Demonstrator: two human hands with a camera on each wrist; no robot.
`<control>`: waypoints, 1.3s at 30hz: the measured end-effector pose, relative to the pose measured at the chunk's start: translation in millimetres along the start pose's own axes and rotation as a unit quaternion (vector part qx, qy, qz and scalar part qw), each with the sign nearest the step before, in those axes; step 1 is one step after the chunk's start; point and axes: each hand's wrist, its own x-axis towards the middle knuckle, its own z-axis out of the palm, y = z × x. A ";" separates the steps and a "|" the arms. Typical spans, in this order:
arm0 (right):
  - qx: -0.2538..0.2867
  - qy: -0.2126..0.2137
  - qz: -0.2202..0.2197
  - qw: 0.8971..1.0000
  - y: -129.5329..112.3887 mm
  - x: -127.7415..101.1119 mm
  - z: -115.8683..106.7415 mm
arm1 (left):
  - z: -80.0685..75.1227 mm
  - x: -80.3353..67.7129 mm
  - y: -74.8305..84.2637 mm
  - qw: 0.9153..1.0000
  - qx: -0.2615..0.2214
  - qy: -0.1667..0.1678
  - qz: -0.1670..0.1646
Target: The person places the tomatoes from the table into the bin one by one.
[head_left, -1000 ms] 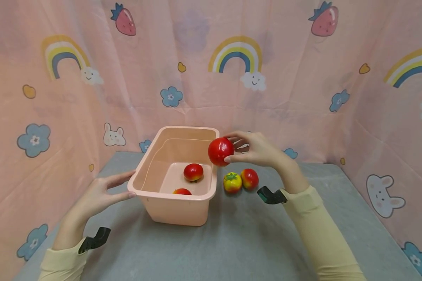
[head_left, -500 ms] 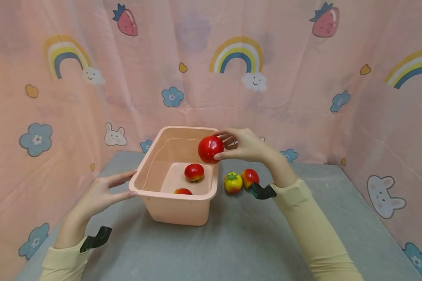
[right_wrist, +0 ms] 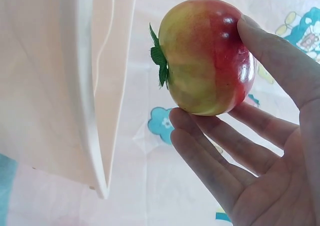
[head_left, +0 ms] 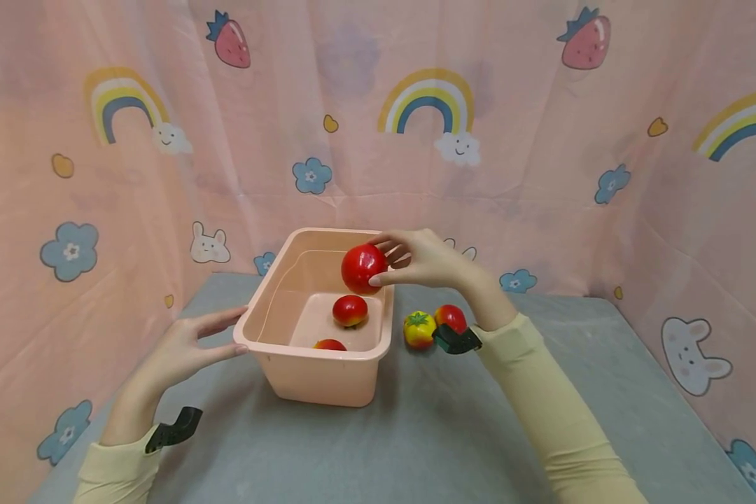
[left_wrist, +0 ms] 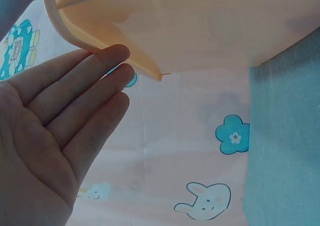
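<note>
My right hand [head_left: 427, 259] holds a glossy red tomato [head_left: 362, 269] between thumb and fingertips, over the right side of a pink plastic bin [head_left: 318, 378]. In the right wrist view the tomato [right_wrist: 205, 58] shows a yellow-green side and a green leafy stem facing the bin's rim [right_wrist: 82, 86]. Inside the bin lie a red tomato [head_left: 350, 310] and another tomato [head_left: 330, 344], partly hidden by the front rim. My left hand [head_left: 176, 350], fingers fairly straight, touches the bin's left front corner; the left wrist view shows its fingers [left_wrist: 85, 81] beside the rim.
Right of the bin, a yellow-red tomato [head_left: 419, 327] with a green stem and a redder tomato [head_left: 450, 317] sit side by side on the grey tabletop [head_left: 453, 434]. A pink patterned curtain [head_left: 378, 189] closes off the back and sides.
My right hand has moved left, carrying the tomato from the bin's right rim to over its inside. The left hand stays at the bin's corner.
</note>
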 end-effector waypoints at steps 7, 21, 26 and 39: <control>-0.008 -0.010 -0.007 1.000 -2.6 7.9 2.0 | -0.3 -0.3 0.5 1.000 -0.004 -0.001 -0.004; 0.008 -0.021 -0.007 1.000 -1.6 16.5 8.2 | -0.7 -1.3 3.1 1.000 0.001 -0.002 -0.003; -0.008 -0.023 -0.013 1.000 -1.8 16.2 8.9 | -0.6 -1.0 3.6 1.000 0.003 -0.001 -0.003; -0.020 -0.002 -0.016 1.000 6.0 -2.5 4.3 | 0.5 -0.7 1.4 1.000 0.002 -0.001 0.000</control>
